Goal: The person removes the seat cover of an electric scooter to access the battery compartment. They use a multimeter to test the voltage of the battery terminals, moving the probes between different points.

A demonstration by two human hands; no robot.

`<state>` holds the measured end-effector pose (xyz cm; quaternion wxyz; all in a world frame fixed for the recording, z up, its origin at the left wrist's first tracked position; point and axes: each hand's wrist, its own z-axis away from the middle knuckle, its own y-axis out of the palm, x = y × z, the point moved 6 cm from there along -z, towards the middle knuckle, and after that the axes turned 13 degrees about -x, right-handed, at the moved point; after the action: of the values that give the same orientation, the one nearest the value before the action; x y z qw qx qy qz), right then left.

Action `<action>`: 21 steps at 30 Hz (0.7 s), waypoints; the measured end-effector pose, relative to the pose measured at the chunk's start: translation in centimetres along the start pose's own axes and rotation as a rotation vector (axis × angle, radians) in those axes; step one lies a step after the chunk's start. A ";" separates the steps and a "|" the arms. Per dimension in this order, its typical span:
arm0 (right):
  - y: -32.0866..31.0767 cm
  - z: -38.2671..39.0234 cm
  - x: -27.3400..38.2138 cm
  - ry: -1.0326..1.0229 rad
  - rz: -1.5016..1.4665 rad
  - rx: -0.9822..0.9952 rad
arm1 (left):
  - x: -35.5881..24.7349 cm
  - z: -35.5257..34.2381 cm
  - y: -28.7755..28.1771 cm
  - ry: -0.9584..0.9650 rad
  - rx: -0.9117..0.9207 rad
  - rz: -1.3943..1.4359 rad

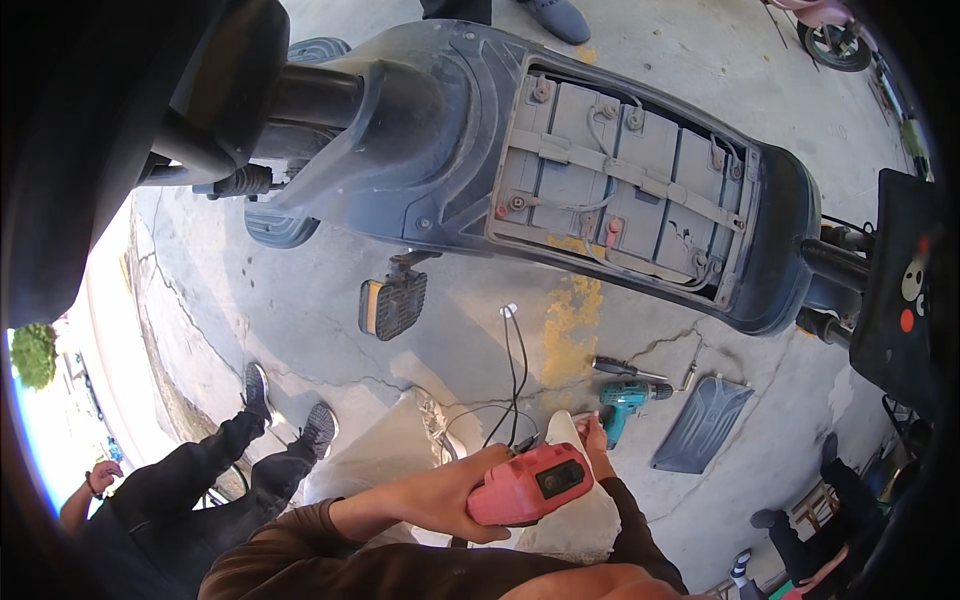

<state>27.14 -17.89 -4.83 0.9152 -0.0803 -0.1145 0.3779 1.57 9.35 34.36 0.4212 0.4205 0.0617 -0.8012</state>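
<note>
My left hand [483, 485] is wrapped round a red handheld device [530, 486] with a black panel on top, held above my lap. Dark cables [520, 365] run beside the device to a small white end [508, 311] on the ground. My right hand [595, 437] is beside my knee, close to a teal cordless drill [622, 402]. Its fingers are drawn together; what they hold, if anything, is too small to make out. Ahead stands a scooter [420, 150] with its floorboard opened, exposing several grey batteries [645, 145] with straps, wires and terminals.
A screwdriver [625, 368], an angled metal tool [690, 375] and a dark cover panel [703, 425] lie on the cracked concrete right of the drill. A pedal [393, 303] juts from the scooter. People stand at left [190, 490], far side [560, 18] and lower right [810, 530].
</note>
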 end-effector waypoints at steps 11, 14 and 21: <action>2.4 3.3 1.3 -0.485 1.250 0.069 | 5.0 2.6 7.8 0.009 -0.263 0.213; -2.5 4.2 -1.2 -0.794 1.532 -0.033 | 7.5 2.8 8.8 0.035 -0.390 0.296; -0.9 29.4 3.6 -0.938 1.212 -0.144 | 15.2 6.9 11.3 -0.247 -0.436 0.281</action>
<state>22.31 -14.19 24.20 0.3966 -0.0197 -0.4508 0.7994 1.02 -10.48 30.59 0.6130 0.2234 0.1219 -0.7480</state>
